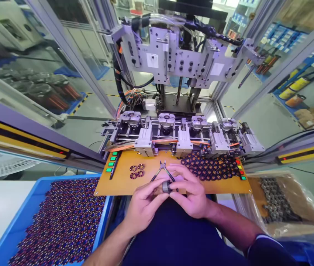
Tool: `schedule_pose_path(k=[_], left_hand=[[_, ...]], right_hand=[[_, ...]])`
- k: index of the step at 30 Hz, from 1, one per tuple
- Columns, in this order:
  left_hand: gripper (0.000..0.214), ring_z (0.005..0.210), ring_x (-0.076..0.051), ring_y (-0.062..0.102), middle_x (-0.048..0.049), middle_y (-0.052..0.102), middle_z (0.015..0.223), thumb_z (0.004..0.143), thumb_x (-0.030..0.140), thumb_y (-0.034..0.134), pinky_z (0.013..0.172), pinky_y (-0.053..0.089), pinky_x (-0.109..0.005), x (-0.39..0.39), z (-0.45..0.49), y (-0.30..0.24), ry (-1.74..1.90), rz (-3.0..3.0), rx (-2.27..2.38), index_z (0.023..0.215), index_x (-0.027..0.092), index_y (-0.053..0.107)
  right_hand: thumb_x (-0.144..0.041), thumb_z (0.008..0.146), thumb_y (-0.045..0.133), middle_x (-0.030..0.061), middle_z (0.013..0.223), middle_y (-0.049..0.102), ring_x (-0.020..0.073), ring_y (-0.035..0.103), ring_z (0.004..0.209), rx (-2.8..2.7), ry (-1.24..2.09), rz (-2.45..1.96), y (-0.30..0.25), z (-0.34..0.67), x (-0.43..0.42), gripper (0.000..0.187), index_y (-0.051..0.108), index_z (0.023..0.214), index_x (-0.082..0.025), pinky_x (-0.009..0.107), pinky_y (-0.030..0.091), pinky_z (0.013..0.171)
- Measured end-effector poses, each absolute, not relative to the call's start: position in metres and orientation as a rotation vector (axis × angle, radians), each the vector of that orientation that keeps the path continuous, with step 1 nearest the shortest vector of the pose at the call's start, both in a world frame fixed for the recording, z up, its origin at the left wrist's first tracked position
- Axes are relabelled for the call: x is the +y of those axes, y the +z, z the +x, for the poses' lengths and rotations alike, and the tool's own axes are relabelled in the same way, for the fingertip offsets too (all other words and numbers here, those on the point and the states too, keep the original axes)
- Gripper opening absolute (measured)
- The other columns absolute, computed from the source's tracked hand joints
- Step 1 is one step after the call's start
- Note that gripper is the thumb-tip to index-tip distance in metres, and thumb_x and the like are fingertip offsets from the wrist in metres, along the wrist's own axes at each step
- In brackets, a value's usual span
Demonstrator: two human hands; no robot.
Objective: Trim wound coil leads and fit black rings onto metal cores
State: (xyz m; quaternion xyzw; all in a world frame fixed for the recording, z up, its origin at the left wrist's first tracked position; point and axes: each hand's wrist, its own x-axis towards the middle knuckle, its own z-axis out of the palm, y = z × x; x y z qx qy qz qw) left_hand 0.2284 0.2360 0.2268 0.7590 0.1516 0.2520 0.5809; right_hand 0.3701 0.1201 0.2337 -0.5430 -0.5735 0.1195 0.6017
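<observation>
A small grey cylindrical metal core (166,186) with a dark end piece, probably a motor stator, is held between my two hands near the front edge of the tan work plate (142,186). My left hand (142,207) pinches it from the left with thumb and fingers. From the right, my right hand (191,194) grips its dark end between thumb and fingertips. Just beyond my fingers, diagonal cutters (162,166) lie on the plate with jaws apart, their handles partly hidden by my hands. Several dark rings with copper-coloured parts (137,171) sit to the left.
Many dark rings (212,168) cover the plate's right side. A row of metal fixtures (166,120) stands behind, beneath a machine head (173,59). A blue tray (10,231) of ring parts is at left, a plastic-lined box (297,199) of grey parts at right. Green buttons (111,163) line the left edge.
</observation>
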Motion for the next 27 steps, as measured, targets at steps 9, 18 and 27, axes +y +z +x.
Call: schedule_pose_path(k=[9, 18, 27], left_hand=[[0.033, 0.09, -0.018, 0.074, -0.0079, 0.077, 0.103, 0.089, 0.02, 0.065, 0.08, 0.06, -0.028, 0.244, 0.22, 0.217, 0.938, 2.097, 0.391, 0.122, 0.02, 0.063], [0.064, 0.121, -0.036, 0.06, -0.0199, 0.064, 0.127, 0.078, 0.049, 0.074, 0.101, 0.049, -0.055, 0.29, 0.206, 0.119, 1.028, 2.226, 0.921, 0.131, 0.018, 0.058], [0.069, 0.119, -0.035, 0.059, -0.0208, 0.058, 0.131, 0.085, 0.043, 0.067, 0.097, 0.051, -0.054, 0.308, 0.215, 0.086, 1.074, 2.29, 0.937, 0.143, 0.018, 0.04]], right_hand=[[-0.02, 0.092, 0.063, 0.0103, 0.127, 0.063, 0.0213, 0.062, 0.117, -1.288, 0.641, -1.317, 0.231, 0.37, 0.146, 0.005, 0.068, 0.093, -0.021, 0.038, 0.05, 0.1], [-0.021, 0.092, 0.062, 0.0083, 0.106, 0.069, 0.0195, 0.067, 0.097, -1.769, 0.436, -1.464, 0.272, 0.435, 0.212, 0.007, 0.069, 0.091, -0.022, 0.033, 0.055, 0.086], [-0.013, 0.085, 0.063, 0.0115, 0.105, 0.068, 0.0223, 0.065, 0.098, -2.001, -0.012, -1.554, 0.273, 0.469, 0.387, 0.009, 0.072, 0.081, -0.015, 0.036, 0.053, 0.091]])
